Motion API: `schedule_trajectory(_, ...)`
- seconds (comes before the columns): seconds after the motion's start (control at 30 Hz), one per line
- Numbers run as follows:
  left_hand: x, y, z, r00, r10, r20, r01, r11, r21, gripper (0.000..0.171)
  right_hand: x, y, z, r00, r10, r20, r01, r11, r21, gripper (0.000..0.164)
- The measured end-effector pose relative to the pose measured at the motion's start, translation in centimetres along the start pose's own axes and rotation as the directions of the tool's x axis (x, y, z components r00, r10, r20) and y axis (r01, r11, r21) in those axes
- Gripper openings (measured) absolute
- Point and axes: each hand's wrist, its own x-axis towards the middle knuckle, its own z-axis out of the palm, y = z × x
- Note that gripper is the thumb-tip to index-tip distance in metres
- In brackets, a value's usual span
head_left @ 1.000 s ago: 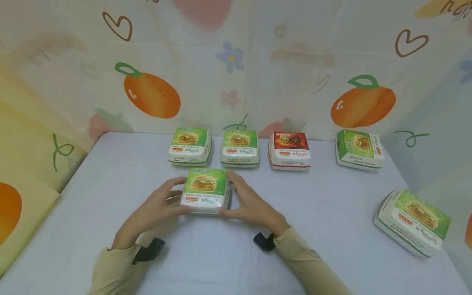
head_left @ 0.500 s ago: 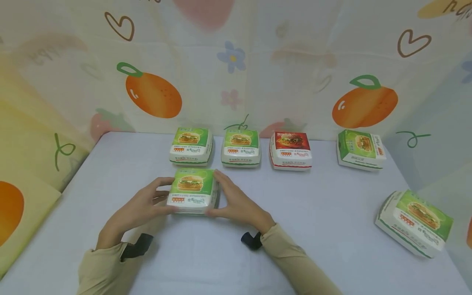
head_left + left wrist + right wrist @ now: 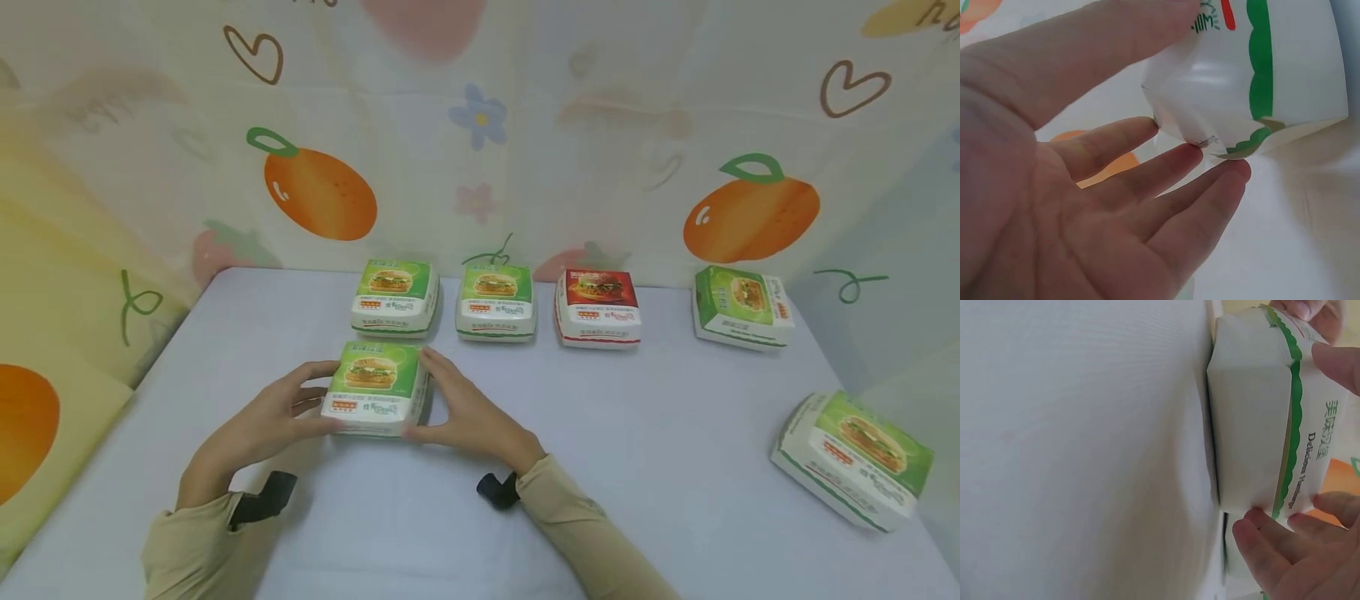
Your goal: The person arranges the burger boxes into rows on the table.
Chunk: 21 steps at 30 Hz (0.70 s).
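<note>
A green-and-white burger box (image 3: 372, 387) with a burger picture on its lid stands between my two hands, left of the table's middle. My left hand (image 3: 258, 425) grips its left side, the thumb at the front and the fingertips farther back. On the opposite side, my right hand (image 3: 476, 421) holds the box the same way. In the left wrist view, the fingertips of the left hand (image 3: 1104, 194) touch a creased corner. The right wrist view has the box (image 3: 1250, 425) on or very close to the cloth, its side lettering between thumb and fingers of the right hand (image 3: 1310, 562).
Along the back stand two green burger boxes (image 3: 395, 300) (image 3: 497, 304), a red one (image 3: 598, 308) and a turned green one (image 3: 742, 307). Another green box (image 3: 855, 461) sits tilted at the right edge. A printed curtain (image 3: 570, 167) hangs behind the white table (image 3: 637, 467).
Both hands have moved left together with the green burger box between them, ending in front and slightly left of the back row's leftmost box. The other boxes stay in place.
</note>
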Motion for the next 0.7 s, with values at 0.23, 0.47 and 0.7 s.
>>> schedule_trajectory(0.23, -0.5, -0.3, -0.7, 1.0, -0.004, 0.008, 0.004, 1.0, 0.001, 0.077, 0.4, -0.3, 0.5, 1.0, -0.018, -0.001, 0.018, 0.999, 0.027, 0.097)
schedule_trajectory(0.47, -0.7, -0.4, -1.2, 0.999, -0.031, 0.016, 0.03, 0.999, 0.021, 0.078, 0.6, -0.6, 1.1, 1.0, -0.015, -0.015, 0.015, 0.999, 0.037, 0.098)
schedule_trajectory(0.7, -0.8, -0.4, -1.2, 1.0, 0.014, 0.022, -0.014, 1.0, -0.005, 0.076, 0.6, -0.8, 1.2, 1.0, -0.01, -0.018, 0.01, 1.0, 0.016, 0.098)
